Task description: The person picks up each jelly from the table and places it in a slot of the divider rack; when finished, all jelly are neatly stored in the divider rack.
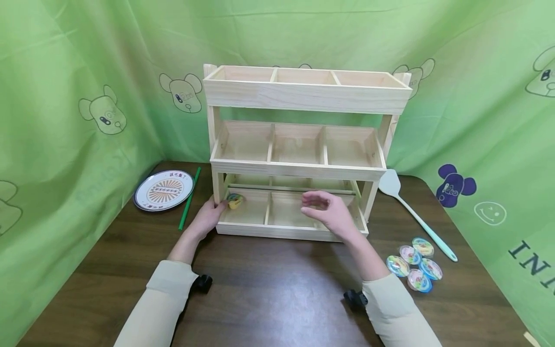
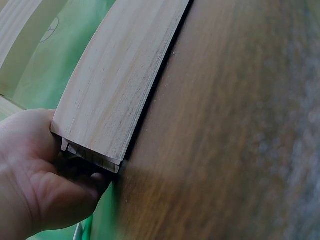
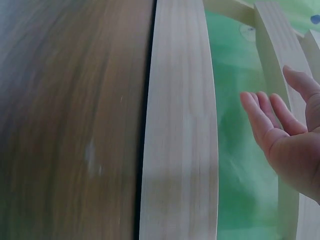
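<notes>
Head view: a person in pale sleeves [image 1: 156, 303] is reaching across a dark wooden table [image 1: 269, 284] towards a three-tier wooden rack [image 1: 299, 170]. The left hand [image 1: 207, 218] is gripping the rack low at its left end. The right hand [image 1: 331, 214] is hovering over the bottom tray [image 1: 290, 232], its fingers loosely curving, its thumb standing apart from them, and it is holding nothing. A small yellow cup [image 1: 235, 201] is sitting in the left compartment of that tray, close to the left hand. Five lidded cups [image 1: 409, 255] are clustering on the table to the right of the rack, near a pale blue spatula [image 1: 419, 221]. On the left, a blue-rimmed plate [image 1: 165, 190] is lying beside a green stick [image 1: 189, 198]. A green curtain [image 1: 299, 29] printed with bear faces is hanging behind everything

Left wrist view: the left hand is wrapping its thumb and fingers round the end of a board of the rack, just above the tabletop; the fingertips are hiding behind the wood

Right wrist view: the right hand is showing at the right edge, its bent fingers and thumb spreading apart with nothing between them, the rack's pale boards running alongside
</notes>
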The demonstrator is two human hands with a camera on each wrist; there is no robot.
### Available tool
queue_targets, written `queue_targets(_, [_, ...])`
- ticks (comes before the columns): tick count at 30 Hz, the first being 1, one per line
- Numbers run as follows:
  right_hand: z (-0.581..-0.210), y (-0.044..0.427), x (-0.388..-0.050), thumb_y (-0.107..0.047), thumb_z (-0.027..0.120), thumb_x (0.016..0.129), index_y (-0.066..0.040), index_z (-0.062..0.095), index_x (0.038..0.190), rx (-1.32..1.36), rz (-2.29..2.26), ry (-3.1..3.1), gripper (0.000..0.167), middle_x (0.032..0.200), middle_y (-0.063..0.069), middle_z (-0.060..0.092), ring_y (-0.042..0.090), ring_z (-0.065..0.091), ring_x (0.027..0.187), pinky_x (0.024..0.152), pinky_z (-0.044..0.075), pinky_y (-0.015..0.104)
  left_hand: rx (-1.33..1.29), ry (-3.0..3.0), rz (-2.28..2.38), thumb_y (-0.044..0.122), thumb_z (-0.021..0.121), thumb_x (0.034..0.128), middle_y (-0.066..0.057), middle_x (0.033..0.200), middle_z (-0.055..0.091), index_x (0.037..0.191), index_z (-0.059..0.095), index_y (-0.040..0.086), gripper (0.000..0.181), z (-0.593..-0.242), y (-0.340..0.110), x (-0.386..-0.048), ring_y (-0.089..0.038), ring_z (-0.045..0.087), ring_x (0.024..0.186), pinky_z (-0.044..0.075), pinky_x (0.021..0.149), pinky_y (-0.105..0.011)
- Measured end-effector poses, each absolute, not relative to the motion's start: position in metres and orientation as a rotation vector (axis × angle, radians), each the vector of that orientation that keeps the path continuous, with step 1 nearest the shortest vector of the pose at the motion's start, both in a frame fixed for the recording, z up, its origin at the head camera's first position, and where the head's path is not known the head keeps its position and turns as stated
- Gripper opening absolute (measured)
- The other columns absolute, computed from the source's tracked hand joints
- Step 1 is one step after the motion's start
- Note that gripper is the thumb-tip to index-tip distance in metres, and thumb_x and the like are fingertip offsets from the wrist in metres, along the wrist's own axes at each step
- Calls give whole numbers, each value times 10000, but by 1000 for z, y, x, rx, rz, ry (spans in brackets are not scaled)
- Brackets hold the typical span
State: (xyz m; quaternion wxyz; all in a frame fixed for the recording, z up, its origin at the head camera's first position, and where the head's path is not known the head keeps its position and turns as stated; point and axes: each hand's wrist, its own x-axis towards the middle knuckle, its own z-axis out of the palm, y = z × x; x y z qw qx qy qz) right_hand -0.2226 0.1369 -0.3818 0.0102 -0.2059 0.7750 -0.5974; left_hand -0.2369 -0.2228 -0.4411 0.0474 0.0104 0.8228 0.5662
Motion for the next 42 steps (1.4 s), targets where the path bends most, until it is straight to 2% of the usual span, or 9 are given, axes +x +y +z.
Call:
queue_targets(9, [-382, 170, -216, -43, 779, 884, 74, 642, 1240, -573, -1897, 2456, 399, 1220, 291, 644, 285, 658, 1107, 914, 509, 212, 34, 2509, 1724, 235, 393, 1098, -305, 1587, 255, 1582, 148, -55, 615, -441, -223, -237, -386, 248, 1465, 218, 1180, -534])
queue_targets(12, [-383, 179, -214, -49, 773, 892, 104, 622, 1250, -536, -1906, 2458, 417, 1234, 329, 619, 243, 669, 1083, 904, 514, 210, 31, 2509, 1722, 236, 396, 1096, -307, 1585, 256, 1580, 153, -55, 615, -441, -224, -237, -387, 249, 1463, 217, 1179, -537])
queue_targets(18, [-381, 198, -213, -76, 757, 915, 112, 615, 1258, -514, -1833, 2540, 416, 1224, 313, 631, 95, 676, 1018, 865, 519, 184, 43, 2509, 1720, 235, 395, 1095, -317, 1581, 255, 1577, 148, -64, 619, -442, -225, -239, -394, 260, 1457, 226, 1175, -541])
queue_targets(24, [-383, 222, -209, -104, 753, 925, 104, 608, 1279, -458, -1794, 2593, 435, 1237, 305, 631, 41, 669, 1001, 834, 520, 169, 35, 2510, 1708, 239, 393, 1095, -318, 1577, 261, 1577, 150, -60, 617, -441, -224, -237, -396, 267, 1452, 232, 1172, -545])
queue_targets(30, [-386, 253, -202, -123, 753, 930, 91, 609, 1283, -396, -1729, 2689, 437, 1198, 208, 676, 27, 664, 994, 833, 518, 158, 41, 2514, 1709, 228, 391, 1095, -318, 1570, 277, 1574, 162, -64, 606, -440, -223, -237, -390, 280, 1447, 242, 1170, -535])
queue_targets(34, [-388, 276, -198, -96, 747, 931, 107, 591, 1294, -401, -1744, 2705, 445, 1156, 89, 708, 15, 658, 1002, 837, 512, 149, 38, 2517, 1704, 227, 388, 1095, -319, 1571, 274, 1575, 160, -62, 605, -439, -222, -238, -392, 281, 1446, 245, 1169, -536])
queue_targets(39, [-389, 306, -193, -106, 748, 932, 19, 632, 1258, -369, -1725, 2737, 367, 1079, -151, 704, -17, 662, 982, 832, 499, 123, 38, 2512, 1711, 231, 395, 1095, -307, 1582, 263, 1579, 154, -54, 611, -439, -222, -237, -385, 267, 1455, 234, 1174, -534])
queue_targets(42, [-387, 323, -189, -136, 751, 935, -20, 643, 1253, -346, -1659, 2792, 355, 1070, -213, 685, -42, 652, 973, 821, 489, 108, 46, 2505, 1727, 224, 397, 1095, -309, 1587, 248, 1579, 145, -59, 615, -439, -222, -237, -387, 248, 1463, 217, 1179, -539])
